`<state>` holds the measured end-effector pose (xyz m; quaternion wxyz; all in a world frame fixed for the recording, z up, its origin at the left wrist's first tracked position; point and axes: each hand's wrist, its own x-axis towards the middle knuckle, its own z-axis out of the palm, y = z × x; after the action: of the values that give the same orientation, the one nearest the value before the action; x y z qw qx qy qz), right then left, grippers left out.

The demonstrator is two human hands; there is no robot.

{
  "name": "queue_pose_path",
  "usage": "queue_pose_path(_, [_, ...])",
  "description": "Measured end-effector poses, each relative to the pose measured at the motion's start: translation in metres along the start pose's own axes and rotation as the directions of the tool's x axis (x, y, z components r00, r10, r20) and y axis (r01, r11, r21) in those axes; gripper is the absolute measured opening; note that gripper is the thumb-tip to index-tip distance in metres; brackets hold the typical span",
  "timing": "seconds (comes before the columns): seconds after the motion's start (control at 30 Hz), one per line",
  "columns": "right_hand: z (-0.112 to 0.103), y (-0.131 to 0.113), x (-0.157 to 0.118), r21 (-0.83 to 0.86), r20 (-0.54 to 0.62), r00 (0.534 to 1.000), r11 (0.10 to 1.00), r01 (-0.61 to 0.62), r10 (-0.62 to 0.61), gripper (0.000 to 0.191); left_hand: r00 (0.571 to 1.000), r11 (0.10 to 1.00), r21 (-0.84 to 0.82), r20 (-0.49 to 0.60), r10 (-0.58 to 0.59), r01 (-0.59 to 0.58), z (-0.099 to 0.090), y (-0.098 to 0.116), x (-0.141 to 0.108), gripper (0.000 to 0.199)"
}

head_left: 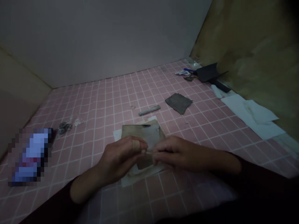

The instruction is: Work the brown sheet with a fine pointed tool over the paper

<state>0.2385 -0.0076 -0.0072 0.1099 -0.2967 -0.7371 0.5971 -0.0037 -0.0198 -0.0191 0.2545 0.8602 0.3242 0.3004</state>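
My left hand (121, 157) is closed, thumb and fingertips pressed together, with a pale band around one finger. Facing it, my right hand (171, 152) is closed too and slightly blurred. Between the two sets of fingertips is a small, thin, pale piece (149, 152), too small and dim to name. Both hands are above a stack of grey sheets (142, 130) lying on pale paper (126, 181). Beyond the stack lie a short grey stick (149, 110) and a small pale ring (132, 107).
Dark sheets (178, 103) lie on the pink checked surface (105, 102). At the right are white papers (252, 116) and a black dustpan (209, 73). To the left are a blurred-out phone-like object (32, 155) and a clear bag with dark rings (64, 127). Walls stand behind.
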Motion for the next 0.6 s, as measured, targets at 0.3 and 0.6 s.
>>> queue_pose_path(0.3, [0.006,0.004,0.000,-0.321,-0.233,0.957,0.942,0.095,-0.176,0.024,0.999,0.998,-0.021,-0.005,-0.053,0.053,-0.002,0.002,0.005,0.011])
queue_pose_path(0.6, [0.001,0.003,0.000,-0.205,-0.176,0.981,0.978,0.044,-0.081,0.031,0.998,0.997,-0.057,-0.009,-0.061,0.060,0.000,-0.002,0.005,0.013])
